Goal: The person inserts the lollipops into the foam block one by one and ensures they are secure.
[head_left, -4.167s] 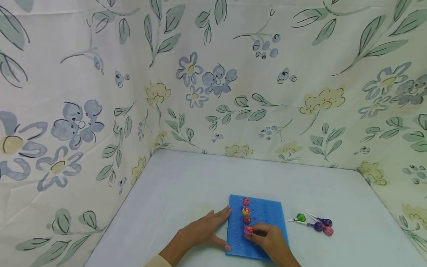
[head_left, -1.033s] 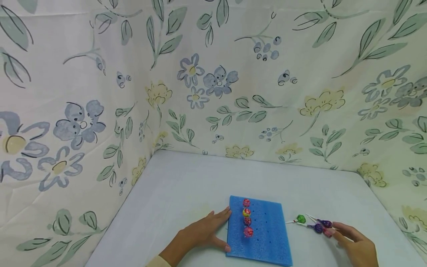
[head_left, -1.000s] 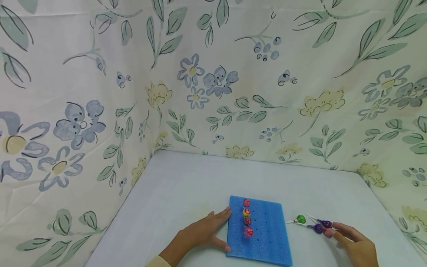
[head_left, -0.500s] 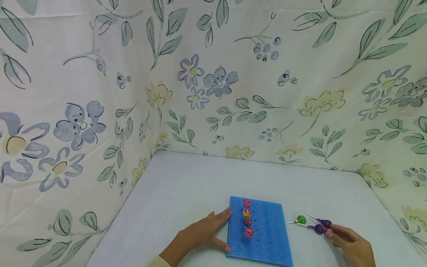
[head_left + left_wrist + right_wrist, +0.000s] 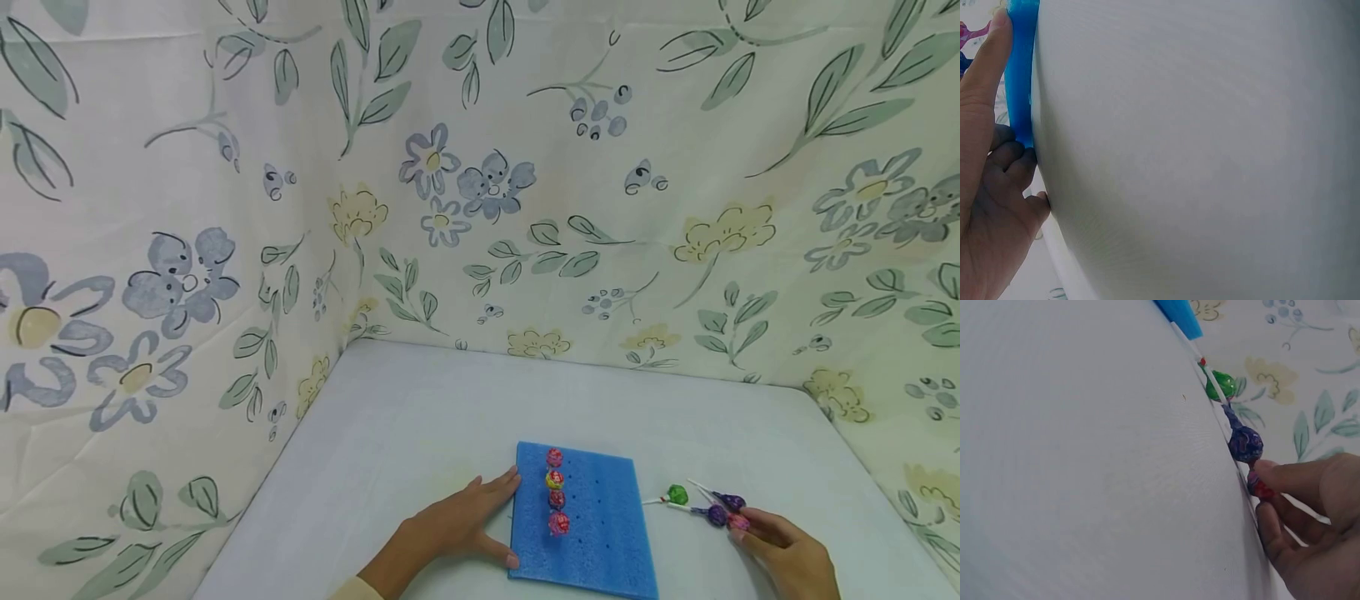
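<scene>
Floral fabric backdrop; white table; blue foam board, bearing four wrapped lollipops in one column; left hand against its left edge, fingers extended, gripping nothing; right hand, right of the board, pinching pink lollipop, contact with table unclear; two purple lollipops just beside; green lollipop nearer the board.

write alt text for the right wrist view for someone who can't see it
A right hand pinches the wrapped head of a pink-and-red lollipop at a white tabletop. Beyond it are a purple lollipop and a green lollipop, with part of a blue board at the top and floral fabric behind.
</scene>
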{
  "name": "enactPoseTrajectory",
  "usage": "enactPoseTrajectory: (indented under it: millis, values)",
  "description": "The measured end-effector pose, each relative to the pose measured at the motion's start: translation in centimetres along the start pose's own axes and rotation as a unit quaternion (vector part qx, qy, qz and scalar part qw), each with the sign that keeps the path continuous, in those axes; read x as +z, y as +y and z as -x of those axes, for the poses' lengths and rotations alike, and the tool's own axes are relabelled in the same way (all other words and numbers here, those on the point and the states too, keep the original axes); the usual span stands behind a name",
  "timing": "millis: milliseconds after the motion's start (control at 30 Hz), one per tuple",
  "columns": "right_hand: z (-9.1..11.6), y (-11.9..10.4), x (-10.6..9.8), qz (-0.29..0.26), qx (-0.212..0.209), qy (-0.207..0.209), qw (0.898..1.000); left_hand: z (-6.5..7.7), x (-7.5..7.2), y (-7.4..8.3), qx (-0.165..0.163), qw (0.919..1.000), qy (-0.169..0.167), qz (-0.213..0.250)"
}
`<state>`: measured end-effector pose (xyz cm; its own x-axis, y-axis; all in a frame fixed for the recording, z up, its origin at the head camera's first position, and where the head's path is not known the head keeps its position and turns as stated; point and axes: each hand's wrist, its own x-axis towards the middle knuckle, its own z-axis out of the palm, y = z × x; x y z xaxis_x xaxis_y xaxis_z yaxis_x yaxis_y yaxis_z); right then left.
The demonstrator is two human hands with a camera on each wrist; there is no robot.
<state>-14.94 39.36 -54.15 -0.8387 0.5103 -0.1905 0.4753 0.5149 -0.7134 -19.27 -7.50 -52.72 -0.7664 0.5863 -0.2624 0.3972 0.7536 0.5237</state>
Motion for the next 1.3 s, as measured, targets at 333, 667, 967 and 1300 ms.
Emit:
enactPoseTrajectory:
  millis: [333,667,967,1300]
  values:
    - [0.7,-0.7,-1.1,-0.03,0.004,-0.011,0.999,-0.1,0.1,0.0,-0.003,1.0,0.003,-0.005]
    - [1.8,-2.2,-0.4,-0.121,-0.066,0.01,0.99,-0.1,0.1,0.1,-0.006,1.0,0.004,-0.005]
    - [2.4,-4.2,0.1,-0.165,-0.002,-0.009,0.986,-0.1,0.1,0.1,-0.002,1.0,0.004,-0.004]
    - [3.3,-5.6,2.2,-0.19,-0.059,0.032,0.979,0.0,0.0,0.1,0.001,1.0,0.004,0.001]
